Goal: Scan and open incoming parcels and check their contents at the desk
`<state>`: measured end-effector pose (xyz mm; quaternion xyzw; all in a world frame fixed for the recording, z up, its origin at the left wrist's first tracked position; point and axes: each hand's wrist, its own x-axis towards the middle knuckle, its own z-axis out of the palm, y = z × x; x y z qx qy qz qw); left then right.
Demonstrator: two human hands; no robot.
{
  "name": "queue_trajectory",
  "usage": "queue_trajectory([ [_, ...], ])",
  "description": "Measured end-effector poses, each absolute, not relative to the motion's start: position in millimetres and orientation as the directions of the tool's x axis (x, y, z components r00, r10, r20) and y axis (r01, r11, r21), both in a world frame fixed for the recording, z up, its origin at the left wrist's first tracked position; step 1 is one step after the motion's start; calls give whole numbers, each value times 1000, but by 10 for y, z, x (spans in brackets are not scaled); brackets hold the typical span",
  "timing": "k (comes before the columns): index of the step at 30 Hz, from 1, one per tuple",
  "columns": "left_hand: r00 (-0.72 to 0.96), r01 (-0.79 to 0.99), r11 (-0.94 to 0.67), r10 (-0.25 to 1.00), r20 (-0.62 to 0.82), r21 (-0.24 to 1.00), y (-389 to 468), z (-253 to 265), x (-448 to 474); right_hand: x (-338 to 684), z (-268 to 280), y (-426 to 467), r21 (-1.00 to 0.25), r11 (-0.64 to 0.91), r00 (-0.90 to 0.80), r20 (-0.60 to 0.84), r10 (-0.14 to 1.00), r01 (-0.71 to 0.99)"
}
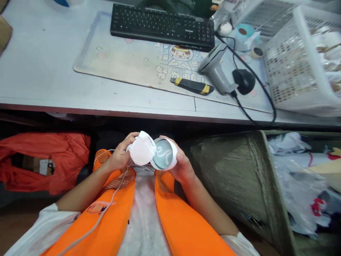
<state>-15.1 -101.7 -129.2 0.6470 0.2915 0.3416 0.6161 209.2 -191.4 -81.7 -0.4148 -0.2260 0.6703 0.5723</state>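
Note:
In front of my chest both hands hold white things close together. My left hand is closed on a white lid-like piece, roughly round, with small dark print near its right edge. Wrapped round the side of a white round tub is my right hand. The tub's face is turned up toward me and shows a grey-green disc with a pale squiggle. The left piece overlaps the tub's left rim; whether they are joined I cannot tell. Most fingertips are hidden behind the two pieces.
On the desk lie a keyboard, a utility knife, a barcode scanner and a mouse. A white basket stands at right. Below are a red bag and a large sack-like bin. A cable hangs over my orange vest.

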Motion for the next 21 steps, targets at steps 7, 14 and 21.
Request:
queue_trajectory([
  [7, 670, 329, -582, 699, 251, 744, -1143, -968, 4, 1989, -954, -1926, -917, -279, -21, -285, 958, -287],
  [14, 667, 132, -334, 726, 166, 933, -1175, -1063, 91, 1977, -1070, -1914, -934, -249, -65, -240, 969, -258],
  [21, 507, -281, 458, 817, -275, 844, -1232, -1216, 230, 1906, -1045, -1847, -947, 147, -94, 125, 988, 287],
])
